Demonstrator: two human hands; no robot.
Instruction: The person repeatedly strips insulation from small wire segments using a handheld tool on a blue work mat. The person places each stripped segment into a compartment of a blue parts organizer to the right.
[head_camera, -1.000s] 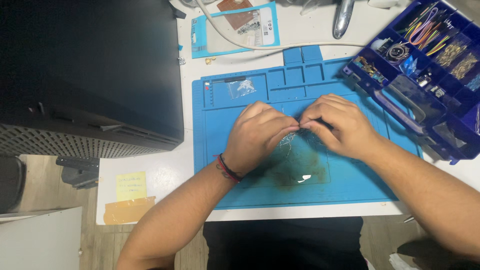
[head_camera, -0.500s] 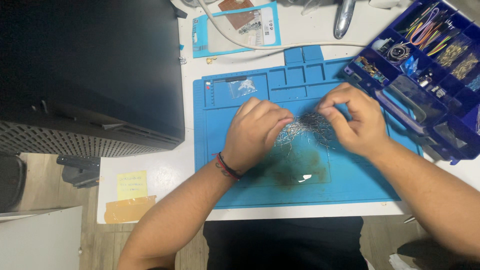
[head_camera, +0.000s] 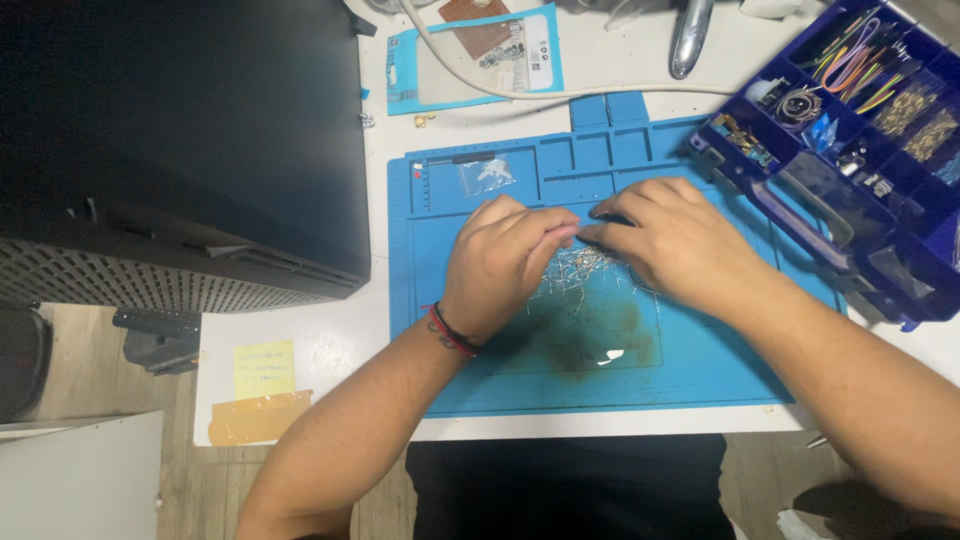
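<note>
Left hand is curled, knuckles up, thumb and forefinger pinched on thin strands from the loose pile of fine silvery metal wire pieces. Right hand lies palm down, fingertips drawn together meeting the left's, likely nipping the same strand; the contact itself is hidden. The pile sits between and under both hands on the blue silicone work mat, probably so bits stay contained. Both forearms angle in from below. A dark blue compartment parts box lies right on the white worktop.
</note>
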